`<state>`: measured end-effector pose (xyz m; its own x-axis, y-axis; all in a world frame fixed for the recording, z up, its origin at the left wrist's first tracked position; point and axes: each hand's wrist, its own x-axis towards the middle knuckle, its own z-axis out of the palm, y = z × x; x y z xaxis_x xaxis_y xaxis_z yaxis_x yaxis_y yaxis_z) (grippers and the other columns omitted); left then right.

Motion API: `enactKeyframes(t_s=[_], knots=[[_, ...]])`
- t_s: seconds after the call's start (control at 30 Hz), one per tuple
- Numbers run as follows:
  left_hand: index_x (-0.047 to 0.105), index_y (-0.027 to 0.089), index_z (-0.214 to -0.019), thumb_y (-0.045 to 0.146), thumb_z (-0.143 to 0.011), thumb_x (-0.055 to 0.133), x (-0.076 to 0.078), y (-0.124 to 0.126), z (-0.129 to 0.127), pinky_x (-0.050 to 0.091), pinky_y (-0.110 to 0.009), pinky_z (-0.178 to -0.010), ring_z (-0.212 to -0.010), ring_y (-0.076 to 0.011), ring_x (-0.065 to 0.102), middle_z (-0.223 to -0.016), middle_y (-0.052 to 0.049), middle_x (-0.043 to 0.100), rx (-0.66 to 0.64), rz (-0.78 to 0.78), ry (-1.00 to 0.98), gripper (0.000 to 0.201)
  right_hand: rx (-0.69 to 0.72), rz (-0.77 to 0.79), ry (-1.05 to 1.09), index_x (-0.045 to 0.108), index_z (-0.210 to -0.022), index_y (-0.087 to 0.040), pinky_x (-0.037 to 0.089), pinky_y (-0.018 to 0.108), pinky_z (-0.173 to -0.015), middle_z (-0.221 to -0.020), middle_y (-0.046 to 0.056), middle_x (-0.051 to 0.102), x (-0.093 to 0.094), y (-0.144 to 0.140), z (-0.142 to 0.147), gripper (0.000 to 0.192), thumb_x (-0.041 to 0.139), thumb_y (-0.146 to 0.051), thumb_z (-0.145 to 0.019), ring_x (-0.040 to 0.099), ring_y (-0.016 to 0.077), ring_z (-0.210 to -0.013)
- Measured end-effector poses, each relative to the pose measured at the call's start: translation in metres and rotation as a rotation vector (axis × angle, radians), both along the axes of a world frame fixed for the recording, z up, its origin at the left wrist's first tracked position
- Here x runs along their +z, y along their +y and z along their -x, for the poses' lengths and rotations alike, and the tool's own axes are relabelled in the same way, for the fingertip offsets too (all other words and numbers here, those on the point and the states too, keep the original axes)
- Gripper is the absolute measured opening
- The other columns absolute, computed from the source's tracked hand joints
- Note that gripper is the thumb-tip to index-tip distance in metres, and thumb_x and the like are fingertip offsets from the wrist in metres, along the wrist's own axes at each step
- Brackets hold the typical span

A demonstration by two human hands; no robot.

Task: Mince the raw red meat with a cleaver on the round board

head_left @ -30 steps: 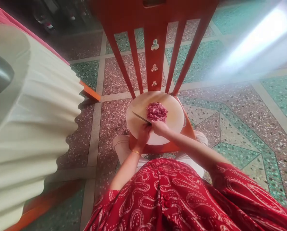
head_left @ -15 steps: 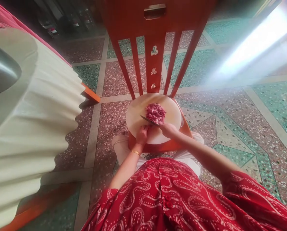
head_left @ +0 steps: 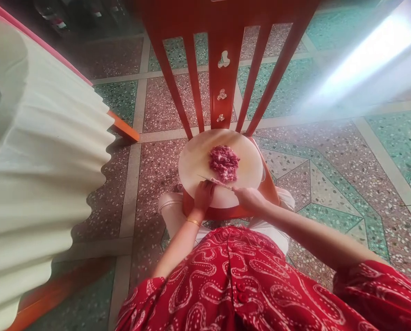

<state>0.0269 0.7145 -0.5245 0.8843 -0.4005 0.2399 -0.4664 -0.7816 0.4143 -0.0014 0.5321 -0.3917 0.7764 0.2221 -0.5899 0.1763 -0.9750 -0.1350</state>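
Two hands at the near edge of a round cutting board on an orange chair. Right hand clenched on the handle of a knife, blade lying low just near of the minced meat. Left hand curled beside the blade; grip impossible to tell. Pleated cloth at left.

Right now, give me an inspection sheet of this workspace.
Surface: round cutting board on an orange chair seat.
Job's things: minced red meat heaped mid-board; knife blade low at its near edge.
Clutter: nothing seen on the board.
Hands: right hand grips the knife handle; left hand rests at the board's near edge, by the blade.
Cables: nothing seen.
Surroundings: terrazzo floor; pleated white cloth at left.
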Motion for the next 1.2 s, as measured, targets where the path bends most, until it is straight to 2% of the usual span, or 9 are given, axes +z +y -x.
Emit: enactKeyframes(t_s=[0.23,0.43,0.5,0.67,0.73,0.97,1.1,1.2], knots=[[0.059,0.017,-0.106,0.021,-0.091,0.042,-0.005,0.002,-0.003,0.045,-0.037,-0.079,-0.087,-0.0220,0.055,-0.097,-0.009,0.063,-0.022,0.038,-0.021,0.023,0.044,-0.119,-0.053,0.052,-0.109,-0.015,0.044,0.025,-0.063,-0.091,0.012,0.066,-0.013,0.033,-0.036,0.029,0.032,-0.011,-0.088,0.064,0.0203,-0.085],[0.062,0.016,-0.100,0.018,-0.088,0.048,-0.009,0.001,-0.001,0.047,-0.039,-0.078,-0.087,-0.0235,0.055,-0.095,-0.010,0.064,-0.025,0.032,0.036,0.019,-0.003,-0.023,0.034,0.045,-0.121,-0.018,0.045,0.027,-0.057,-0.086,0.010,0.067,-0.014,-0.001,-0.002,0.035,0.034,-0.012,-0.088,0.066,0.0224,-0.076],[0.062,0.018,-0.102,0.019,-0.088,0.047,-0.008,0.001,-0.001,0.048,-0.040,-0.080,-0.089,-0.0236,0.056,-0.095,-0.010,0.064,-0.028,0.064,0.062,0.020,-0.008,0.004,0.053,0.044,-0.122,-0.018,0.045,0.028,-0.057,-0.084,0.010,0.067,-0.012,-0.004,0.001,0.035,0.033,-0.013,-0.089,0.066,0.0228,-0.075],[0.058,0.020,-0.111,0.021,-0.092,0.040,-0.002,0.000,-0.002,0.046,-0.040,-0.090,-0.100,-0.0227,0.055,-0.104,-0.009,0.062,-0.027,0.140,0.046,0.027,0.019,-0.087,-0.011,0.045,-0.120,-0.018,0.046,0.027,-0.064,-0.088,0.010,0.066,-0.017,0.031,-0.031,0.033,0.030,-0.014,-0.091,0.065,0.0212,-0.082],[0.058,0.020,-0.111,0.022,-0.092,0.041,-0.001,0.001,-0.002,0.046,-0.039,-0.091,-0.101,-0.0222,0.055,-0.105,-0.009,0.062,-0.035,0.146,0.023,0.026,0.018,-0.101,-0.024,0.045,-0.120,-0.018,0.046,0.026,-0.065,-0.090,0.011,0.066,-0.019,0.036,-0.035,0.032,0.029,-0.014,-0.092,0.065,0.0202,-0.084],[0.063,0.019,-0.103,0.014,-0.088,0.044,-0.008,0.003,-0.003,0.049,-0.036,-0.084,-0.094,-0.0208,0.056,-0.101,-0.007,0.064,-0.043,0.178,0.028,0.025,-0.018,0.014,0.043,0.042,-0.124,-0.018,0.046,0.028,-0.064,-0.088,0.011,0.066,-0.022,-0.009,0.006,0.038,0.036,-0.011,-0.088,0.065,0.0216,-0.082],[0.063,0.019,-0.104,0.016,-0.088,0.046,-0.005,0.002,-0.001,0.048,-0.037,-0.086,-0.097,-0.0213,0.056,-0.103,-0.007,0.064,-0.063,0.172,0.018,0.023,-0.015,-0.100,-0.038,0.044,-0.121,-0.018,0.045,0.026,-0.064,-0.094,0.010,0.066,-0.025,0.018,-0.015,0.037,0.037,-0.010,-0.086,0.064,0.0204,-0.084],[0.063,0.019,-0.100,0.018,-0.088,0.048,0.001,0.000,0.000,0.048,-0.037,-0.086,-0.095,-0.0217,0.058,-0.099,-0.008,0.065,-0.057,0.154,-0.001,0.020,-0.012,-0.135,-0.069,0.050,-0.113,-0.016,0.046,0.027,-0.068,-0.095,0.012,0.065,-0.024,0.040,-0.035,0.028,0.036,-0.015,-0.089,0.063,0.0210,-0.087]])
